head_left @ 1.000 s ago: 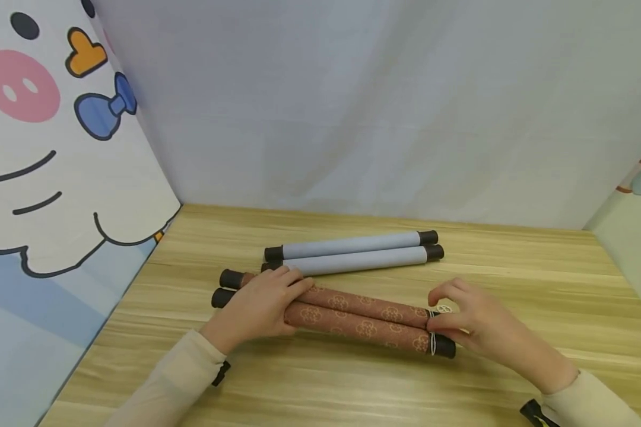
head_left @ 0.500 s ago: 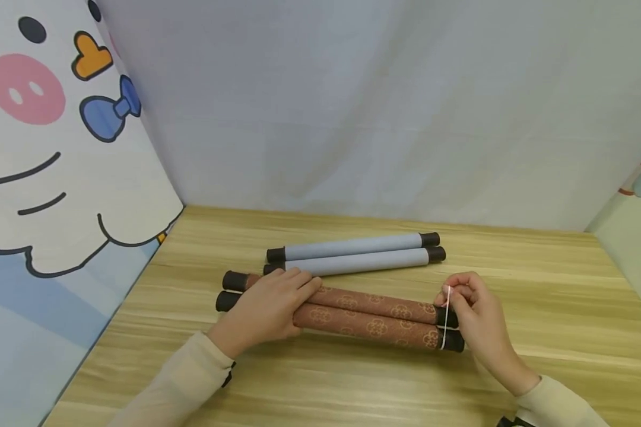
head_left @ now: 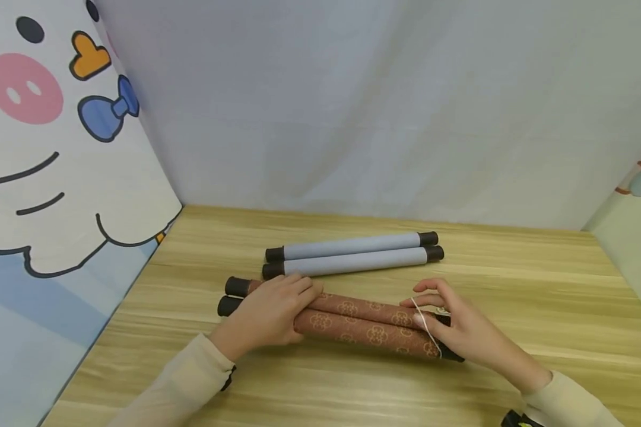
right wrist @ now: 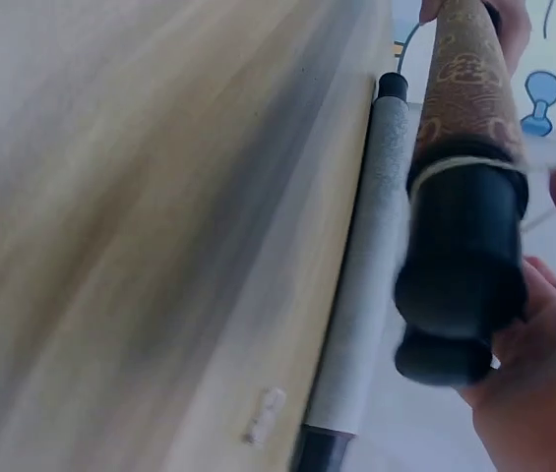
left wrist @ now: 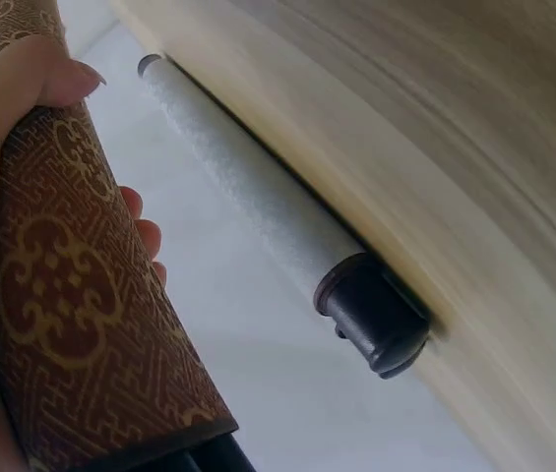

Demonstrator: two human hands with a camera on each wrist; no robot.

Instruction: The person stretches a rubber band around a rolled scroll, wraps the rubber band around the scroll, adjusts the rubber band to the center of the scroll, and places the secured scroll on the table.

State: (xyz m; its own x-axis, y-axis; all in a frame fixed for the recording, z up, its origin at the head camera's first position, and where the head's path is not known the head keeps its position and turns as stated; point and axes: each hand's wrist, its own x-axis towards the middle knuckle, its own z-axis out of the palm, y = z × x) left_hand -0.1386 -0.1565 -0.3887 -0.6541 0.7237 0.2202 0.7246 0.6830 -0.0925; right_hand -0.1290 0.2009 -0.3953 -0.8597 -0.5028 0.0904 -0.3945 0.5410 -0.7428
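A brown patterned scroll [head_left: 363, 323] with black end caps lies across the wooden table [head_left: 320, 385]. My left hand [head_left: 269, 311] grips its left part, thumb and fingers wrapped round the roll [left wrist: 71, 295]. My right hand [head_left: 454, 332] lies at the right end and pinches a thin white string [head_left: 426, 329] that runs slantwise over the roll. In the right wrist view the string [right wrist: 464, 165] circles the roll just above the black cap [right wrist: 464, 256].
A grey scroll [head_left: 352, 254] with black caps [left wrist: 376, 315] lies parallel just behind the brown one. A cartoon-printed panel [head_left: 59, 178] stands on the left and a white curtain [head_left: 379, 118] at the back. The table's front part is bare wood.
My right hand has come down from holding the string upright above the right cap and drawn it leftwards across the roll. The left hand keeps its grip.
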